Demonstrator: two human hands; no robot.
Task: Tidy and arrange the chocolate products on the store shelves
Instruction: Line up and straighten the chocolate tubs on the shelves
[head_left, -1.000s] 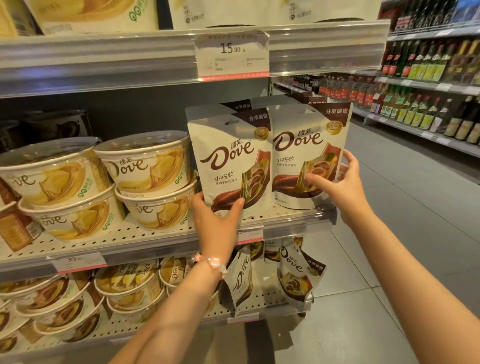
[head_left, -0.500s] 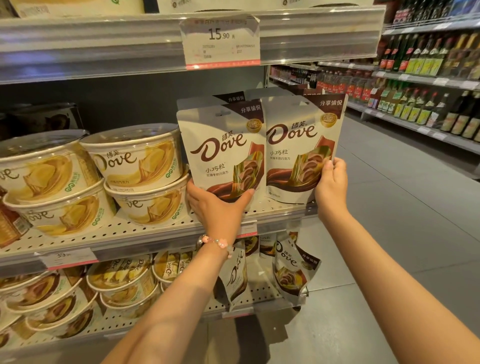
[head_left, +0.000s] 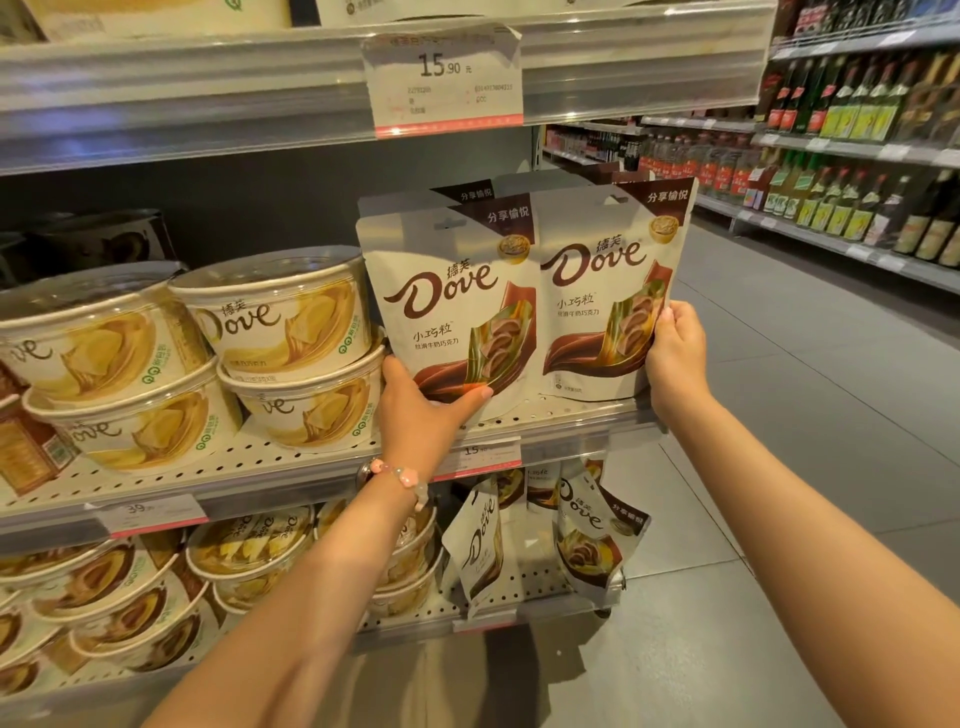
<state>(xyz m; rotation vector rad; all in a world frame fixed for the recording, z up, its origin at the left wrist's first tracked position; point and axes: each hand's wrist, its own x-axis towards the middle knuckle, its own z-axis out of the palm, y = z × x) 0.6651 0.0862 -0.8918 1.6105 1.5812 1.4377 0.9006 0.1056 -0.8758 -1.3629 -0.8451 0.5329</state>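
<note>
Perforated metal shelf (head_left: 322, 457); left hand (head_left: 421, 410), right hand (head_left: 675, 353) each gripping a glossy flat pouch (head_left: 447, 301).

Cream pouches (head_left: 447, 312) w/ brown swirl & brown corner band, cream tubs (head_left: 275, 312) w/ gold swirl & green logo, white price tag (head_left: 447, 78) w/ red strip, pink bead bracelet (head_left: 402, 475), grey perforated shelf (head_left: 291, 457)

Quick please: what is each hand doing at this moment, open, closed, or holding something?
Left hand: grips the left Dove pouch at its lower edge.
Right hand: grips the right Dove pouch at its right edge.
</note>
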